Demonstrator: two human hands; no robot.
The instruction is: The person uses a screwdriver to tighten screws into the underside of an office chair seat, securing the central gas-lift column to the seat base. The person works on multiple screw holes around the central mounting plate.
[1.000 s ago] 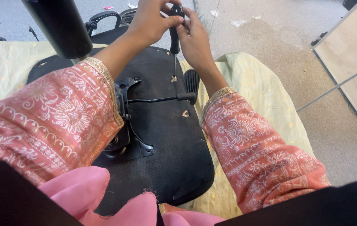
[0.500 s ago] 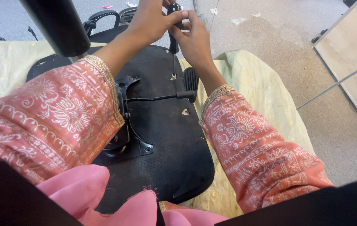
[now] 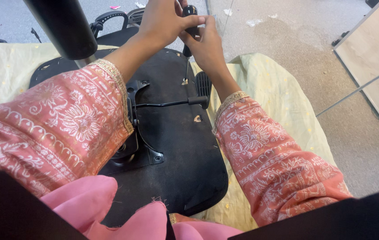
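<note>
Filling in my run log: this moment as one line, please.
left hand: on screwdriver handle | right hand: gripping it | tip: on upturned chair seat | under: yellow cloth

One camera only — it is sitting on the person's head and looking steeply down and forward over both forearms. It is hanging close: the sleeves (image 3: 65, 120) are filling the lower half of the frame, and the left hand (image 3: 165, 20) and right hand (image 3: 205, 44) are reaching nearly to the top edge. The seat (image 3: 176, 146) is lying just below, the floor (image 3: 296, 53) is running off at upper right. No second view is sharing any of this — the lens is pointing away from the body.
</note>
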